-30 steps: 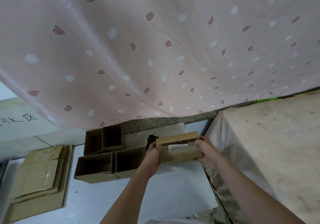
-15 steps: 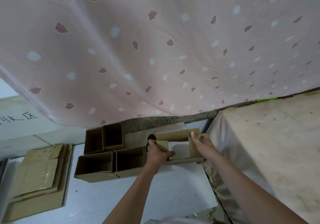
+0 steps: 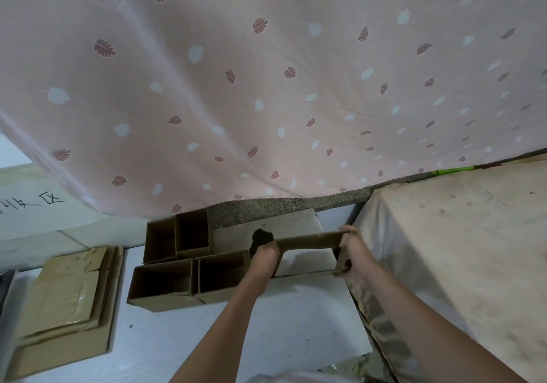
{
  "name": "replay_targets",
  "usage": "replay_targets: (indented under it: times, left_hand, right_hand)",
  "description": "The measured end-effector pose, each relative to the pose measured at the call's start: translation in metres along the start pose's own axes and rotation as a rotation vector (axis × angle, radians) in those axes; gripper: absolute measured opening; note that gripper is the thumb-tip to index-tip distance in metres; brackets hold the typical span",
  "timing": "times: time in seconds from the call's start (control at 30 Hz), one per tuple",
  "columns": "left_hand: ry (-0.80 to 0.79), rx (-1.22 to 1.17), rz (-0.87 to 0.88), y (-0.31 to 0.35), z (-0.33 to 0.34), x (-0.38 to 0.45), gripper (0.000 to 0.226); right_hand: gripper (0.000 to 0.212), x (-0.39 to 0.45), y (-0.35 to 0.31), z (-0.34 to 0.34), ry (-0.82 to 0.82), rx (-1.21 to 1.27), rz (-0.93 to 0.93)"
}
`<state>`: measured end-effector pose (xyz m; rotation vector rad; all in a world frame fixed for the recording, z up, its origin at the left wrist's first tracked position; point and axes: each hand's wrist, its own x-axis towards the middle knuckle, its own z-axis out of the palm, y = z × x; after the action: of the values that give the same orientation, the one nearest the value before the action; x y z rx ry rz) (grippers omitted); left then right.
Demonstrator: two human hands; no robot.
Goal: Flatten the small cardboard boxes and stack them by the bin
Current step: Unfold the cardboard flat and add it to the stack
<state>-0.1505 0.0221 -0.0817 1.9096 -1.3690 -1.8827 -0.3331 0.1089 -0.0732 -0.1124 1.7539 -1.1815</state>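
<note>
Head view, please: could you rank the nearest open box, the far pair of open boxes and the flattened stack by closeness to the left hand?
From the left hand:
1. Nearest open box, just to its left.
2. Far pair of open boxes, further left, by the curtain.
3. Flattened stack, far left.

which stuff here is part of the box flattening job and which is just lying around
Job: box being opened out, held by left hand and right hand; four open boxes; flattened stack.
Lying about: leaf-print sheet; covered table; grey slab.
</note>
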Motion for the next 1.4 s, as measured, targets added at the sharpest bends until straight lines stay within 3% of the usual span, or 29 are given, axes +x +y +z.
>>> replay_targets:
  times: [0.07, 0.17, 0.2, 0.3, 0.43, 0.57, 0.63, 0.73, 0.8, 0.87, 0.9, 1.0, 1.17, 1.23, 1.33, 1.4]
  left_hand:
    - [-0.083, 0.126, -0.01, 0.002, -0.006, -0.001, 0.025]
    - [-0.135, 0.253, 0.077, -0.007, -0.008, 0.001, 0.027]
    - [-0.165, 0.231, 0.124, -0.017, -0.011, 0.0, 0.034]
    - [-0.223, 0.187, 0.221, -0.028, -0.013, -0.001, 0.07]
    - [-0.224, 0.422, 0.384, -0.031, -0.007, 0.008, 0.048]
    - [-0.264, 0.664, 0.428, -0.033, -0.003, 0.005, 0.046]
    - [-0.192, 0.691, 0.474, -0.032, -0.001, 0.005, 0.046]
    - [0.043, 0.331, 0.409, -0.032, 0.003, 0.004, 0.065]
    - [0.118, -0.171, 0.186, -0.026, 0.011, 0.0, 0.076]
    - [-0.015, -0.694, -0.08, -0.017, 0.025, -0.003, 0.071]
    - [-0.087, -0.785, -0.13, -0.015, 0.031, -0.006, 0.065]
    - [-0.173, -0.699, -0.148, -0.019, 0.052, -0.006, 0.053]
    - [-0.149, -0.714, -0.1, -0.035, 0.063, 0.003, 0.057]
    - [-0.148, -0.695, -0.079, -0.044, 0.055, 0.011, 0.058]
    - [-0.158, -0.53, -0.066, -0.054, 0.044, 0.017, 0.066]
    - [-0.177, -0.424, -0.053, -0.059, 0.039, 0.017, 0.067]
  right_hand:
    - [0.04, -0.001, -0.003, -0.01, -0.064, 0.258, 0.03]
    - [0.012, 0.002, -0.005, -0.027, -0.138, 0.509, 0.057]
    - [0.015, 0.005, -0.007, -0.03, -0.127, 0.527, 0.066]
    - [0.024, 0.016, -0.006, -0.036, -0.075, 0.371, 0.099]
    - [0.047, 0.025, 0.003, -0.044, 0.012, 0.199, 0.131]
    - [0.029, 0.024, 0.007, -0.054, 0.004, 0.162, 0.218]
    - [0.027, 0.024, 0.013, -0.057, 0.021, 0.208, 0.228]
    - [0.036, 0.023, 0.019, -0.056, 0.075, 0.362, 0.195]
    - [0.038, 0.025, 0.024, -0.05, 0.118, 0.521, 0.156]
    - [0.038, 0.024, 0.029, -0.039, 0.104, 0.614, 0.155]
    - [0.038, 0.022, 0.033, -0.032, 0.087, 0.615, 0.17]
    - [0.036, 0.011, 0.04, -0.011, 0.019, 0.52, 0.205]
    - [0.031, 0.005, 0.055, -0.008, -0.07, 0.262, 0.245]
    - [0.045, 0.013, 0.061, -0.02, 0.024, 0.112, 0.205]
    - [0.092, 0.028, 0.059, -0.045, 0.281, -0.272, 0.153]
    - [0.096, 0.034, 0.056, -0.056, 0.286, -0.454, 0.076]
